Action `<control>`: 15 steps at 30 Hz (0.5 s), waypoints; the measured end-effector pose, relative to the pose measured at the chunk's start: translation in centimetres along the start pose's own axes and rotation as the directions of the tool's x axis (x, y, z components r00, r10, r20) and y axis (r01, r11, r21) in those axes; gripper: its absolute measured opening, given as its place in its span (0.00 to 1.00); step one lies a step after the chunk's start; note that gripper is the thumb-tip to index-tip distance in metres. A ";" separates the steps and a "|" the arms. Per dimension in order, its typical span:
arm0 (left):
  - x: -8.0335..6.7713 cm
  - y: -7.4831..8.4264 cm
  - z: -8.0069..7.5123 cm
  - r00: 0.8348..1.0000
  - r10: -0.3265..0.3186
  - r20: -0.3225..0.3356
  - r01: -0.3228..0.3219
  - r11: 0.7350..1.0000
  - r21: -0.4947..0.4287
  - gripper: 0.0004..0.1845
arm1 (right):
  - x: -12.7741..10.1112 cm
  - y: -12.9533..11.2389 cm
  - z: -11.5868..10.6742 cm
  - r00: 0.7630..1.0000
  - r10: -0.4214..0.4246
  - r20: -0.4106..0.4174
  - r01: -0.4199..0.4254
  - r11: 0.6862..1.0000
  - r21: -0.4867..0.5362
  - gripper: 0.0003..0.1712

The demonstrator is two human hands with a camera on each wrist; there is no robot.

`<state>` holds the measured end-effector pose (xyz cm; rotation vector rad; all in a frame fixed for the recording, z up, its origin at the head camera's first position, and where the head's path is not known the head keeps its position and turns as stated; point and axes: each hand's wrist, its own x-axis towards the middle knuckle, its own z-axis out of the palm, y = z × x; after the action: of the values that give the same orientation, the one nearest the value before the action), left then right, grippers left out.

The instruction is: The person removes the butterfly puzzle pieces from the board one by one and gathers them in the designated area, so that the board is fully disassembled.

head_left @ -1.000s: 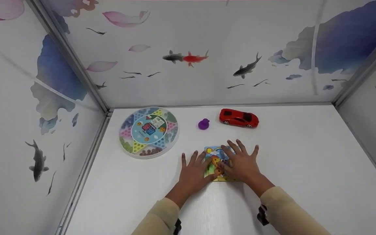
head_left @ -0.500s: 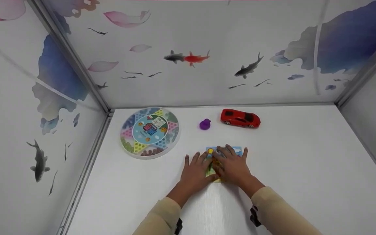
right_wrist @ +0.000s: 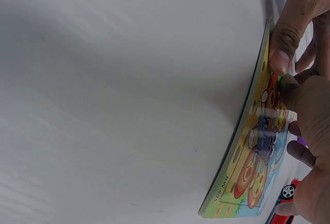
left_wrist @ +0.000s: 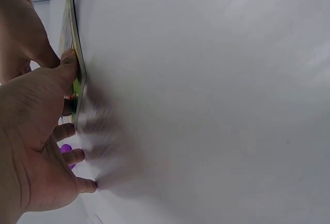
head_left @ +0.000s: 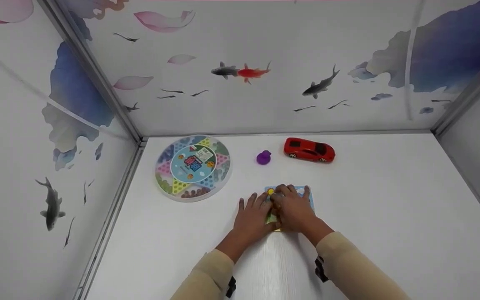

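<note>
A colourful picture puzzle board (head_left: 309, 195) lies flat on the white table (head_left: 390, 208), mostly covered by both hands. My left hand (head_left: 253, 216) lies flat beside the board's left edge, fingers spread on the table. In the left wrist view its thumb (left_wrist: 69, 64) touches the board's edge (left_wrist: 72, 38). My right hand (head_left: 292, 207) rests on top of the board with fingers close together and slightly bent. In the right wrist view the board (right_wrist: 247, 177) shows edge-on, with a thumb (right_wrist: 283, 44) at its near end.
A round, multicoloured Chinese checkers board (head_left: 193, 168) sits at the back left. A small purple duck (head_left: 263, 157) and a red toy car (head_left: 309, 150) stand behind the puzzle board. Patterned walls close off the left, back and right sides.
My right hand has slid left over the board and drawn its spread fingers together, baring the board's right edge. The left hand has stayed put.
</note>
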<state>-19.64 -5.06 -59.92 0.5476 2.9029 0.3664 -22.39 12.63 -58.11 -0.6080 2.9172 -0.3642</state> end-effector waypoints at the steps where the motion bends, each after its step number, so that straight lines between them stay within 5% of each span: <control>1: 0.0 0.0 0.0 1.000 -0.002 -0.004 0.002 1.000 0.004 0.41 | 0.2 -0.1 -0.1 1.000 0.000 0.003 0.000 1.000 0.000 0.38; 5: 0.0 0.1 -0.1 1.000 -0.007 -0.008 0.007 1.000 0.006 0.40 | 0.6 -0.3 -0.3 1.000 0.011 0.014 -0.011 1.000 -0.013 0.46; 15: -0.1 0.2 -0.2 1.000 -0.013 -0.014 0.013 1.000 0.016 0.40 | 1.0 -0.3 0.1 1.000 0.027 0.011 -0.027 0.999 -0.044 0.46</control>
<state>-19.56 -4.99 -59.69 0.5309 2.9239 0.3463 -23.17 11.89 -58.22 -0.5738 2.9261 -0.2939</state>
